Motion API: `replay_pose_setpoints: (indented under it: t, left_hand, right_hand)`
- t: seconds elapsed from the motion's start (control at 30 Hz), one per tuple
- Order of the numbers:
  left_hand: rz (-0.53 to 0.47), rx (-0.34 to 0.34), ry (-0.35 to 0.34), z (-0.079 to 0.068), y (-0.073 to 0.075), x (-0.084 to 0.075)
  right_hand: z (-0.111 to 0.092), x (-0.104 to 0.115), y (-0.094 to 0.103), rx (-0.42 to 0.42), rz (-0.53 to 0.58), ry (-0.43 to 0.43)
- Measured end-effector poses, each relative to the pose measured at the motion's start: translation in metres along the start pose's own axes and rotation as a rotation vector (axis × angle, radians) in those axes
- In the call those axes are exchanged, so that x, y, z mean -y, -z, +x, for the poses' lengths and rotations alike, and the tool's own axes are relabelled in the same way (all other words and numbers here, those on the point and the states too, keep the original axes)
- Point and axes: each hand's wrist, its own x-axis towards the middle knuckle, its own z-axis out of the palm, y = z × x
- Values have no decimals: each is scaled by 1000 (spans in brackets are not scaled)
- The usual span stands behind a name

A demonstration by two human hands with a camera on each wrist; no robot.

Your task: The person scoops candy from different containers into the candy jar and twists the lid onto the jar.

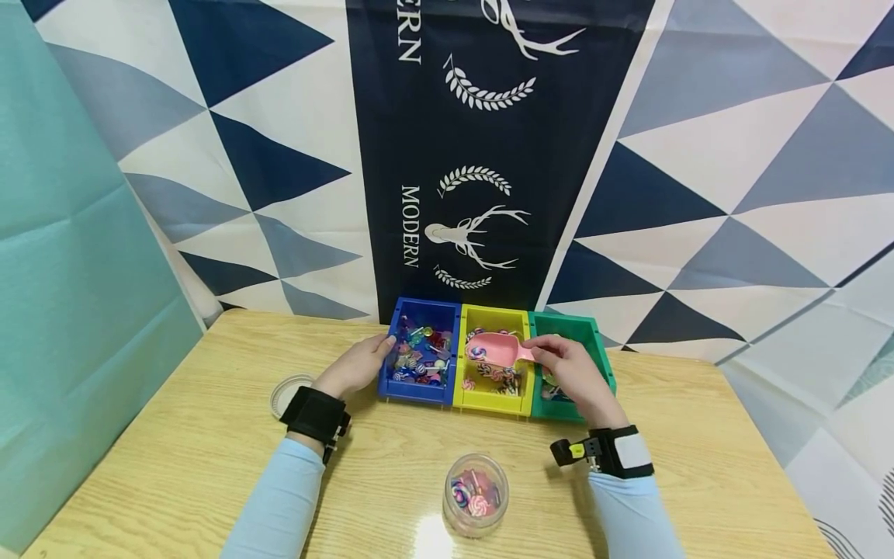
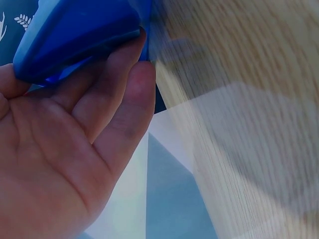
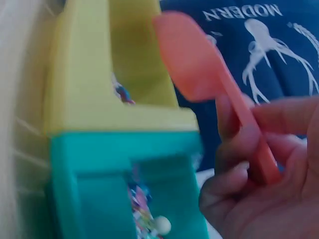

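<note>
- My left grip (image 1: pixel 356 367) pinches the blue bin (image 1: pixel 417 394), likely steadying it.
- My right grip (image 1: pixel 571 370) pinches the scoop (image 1: pixel 499 350) above the yellow bin (image 1: pixel 492 403), presumably for spills.

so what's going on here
Someone is handling small candy-like pieces. Their right-hand grip holds a pink scoop by its handle over the yellow bin, with a swirled piece in it. Their left-hand grip holds the outer edge of the blue bin. The green bin is on the yellow one's other side. Nearer the camera stands a clear jar with some pieces inside, and what looks like a lid lies off to the left.
</note>
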Motion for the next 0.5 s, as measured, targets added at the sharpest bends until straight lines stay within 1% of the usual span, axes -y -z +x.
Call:
replay_pose_setpoints:
  t: [0.07, 0.13, 0.27, 0.5]
  left_hand:
    - [-3, 0, 1, 0, 0, 0]
    - [-6, 1, 1, 0, 0, 0]
    - [-7, -2, -4, 0, 0, 1]
    - [-14, -3, -3, 0, -1, 1]
  right_hand:
    - [-2, -1, 7, 33, 18, 28]
    - [-5, -1, 13, 73, 4, 64]
    - [-12, 2, 22, 189, -39, 150]
    - [-24, 20, 21, 499, -88, 337]
